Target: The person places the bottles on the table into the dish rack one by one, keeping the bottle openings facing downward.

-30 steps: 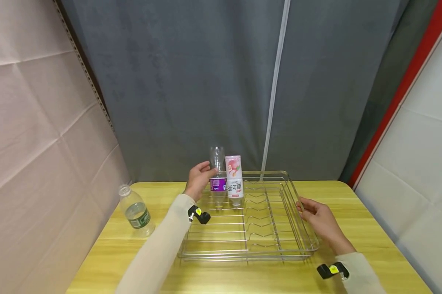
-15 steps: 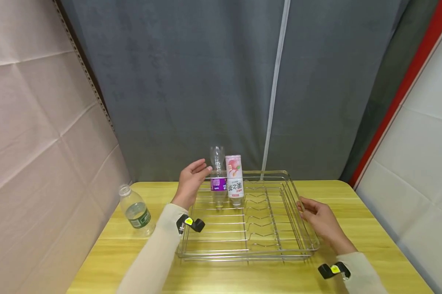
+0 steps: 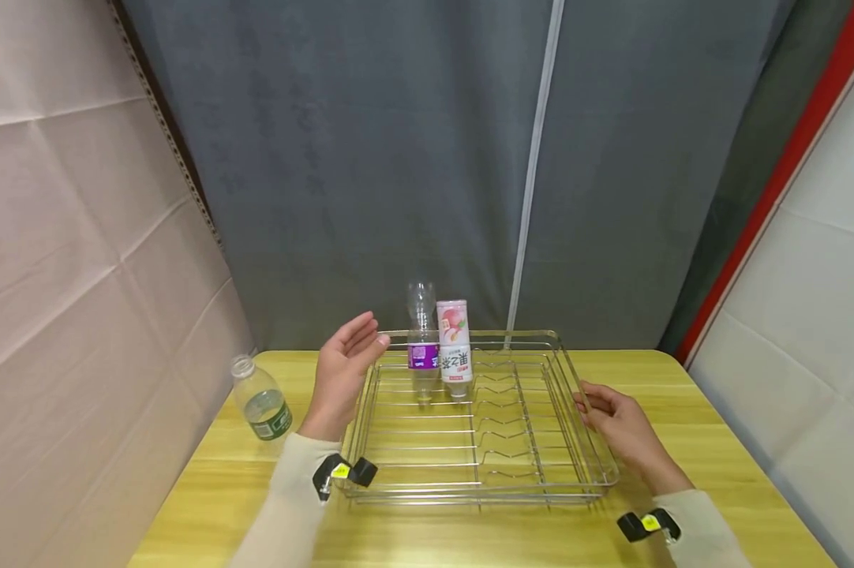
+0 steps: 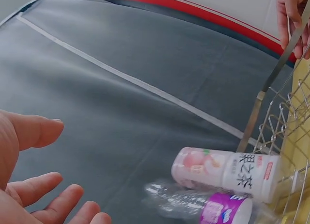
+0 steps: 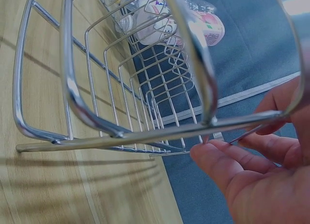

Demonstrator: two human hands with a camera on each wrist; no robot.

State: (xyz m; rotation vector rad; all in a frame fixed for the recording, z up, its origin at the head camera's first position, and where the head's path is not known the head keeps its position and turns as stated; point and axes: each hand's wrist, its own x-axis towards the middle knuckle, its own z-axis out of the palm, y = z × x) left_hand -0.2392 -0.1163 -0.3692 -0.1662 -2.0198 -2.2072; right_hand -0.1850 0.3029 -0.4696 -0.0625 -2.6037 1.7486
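A metal wire dish rack (image 3: 427, 465) sits on the table. Two upside-down bottles stand side by side in its far left part: a clear plastic bottle with a purple label (image 3: 423, 356) and a pink-and-white bottle (image 3: 454, 339). My left hand (image 3: 345, 367) hovers over the rack's left side, fingers extended and holding nothing, apart from both bottles. In the left wrist view, the bottles lie beyond its fingertips (image 4: 57, 127). At the rack's right side, my right hand (image 3: 619, 418) pinches the rim wire; the right wrist view shows its fingers (image 5: 218, 161) around the thin metal.
A clear bottle with a green label (image 3: 262, 406), without a cap, stands upright on the table at the left. Behind the wooden table (image 3: 427, 544) hangs a grey curtain (image 3: 370, 173), with pale cloth walls on both sides.
My left hand has drawn away from the purple-labelled bottle, moving left and toward me with its fingers straightening. The bottles stay in the rack; my right hand stays at the rim.
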